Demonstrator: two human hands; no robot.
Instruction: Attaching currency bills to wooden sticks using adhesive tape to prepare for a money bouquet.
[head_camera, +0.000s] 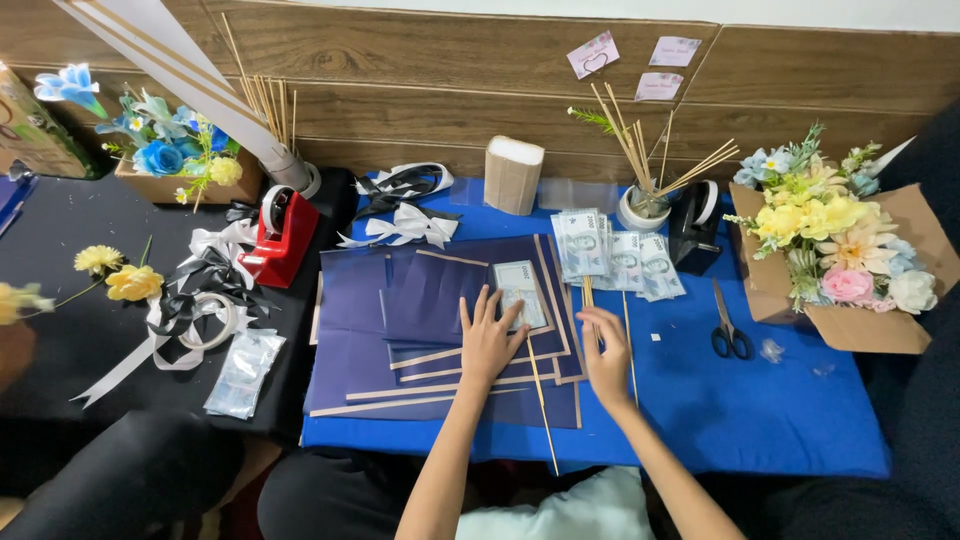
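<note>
My left hand (489, 339) lies flat, fingers spread, on a stack of dark blue paper sheets (430, 300), its fingertips touching a banknote (520, 292) on top of the stack. My right hand (607, 357) rests at the right edge of the sheets, fingers curled over thin wooden sticks (543, 405) that lie on the blue tablecloth (740, 410). Whether it grips a stick is unclear. More banknotes (615, 256) are fanned out just beyond my right hand.
Black scissors (729, 328), a black tape dispenser (694, 226) and a flower box (850, 250) stand at the right. A red tape dispenser (281, 232), ribbons (200, 290), bows (405, 226), yellow flowers (120, 275) lie left. A cup of sticks (640, 205) stands behind.
</note>
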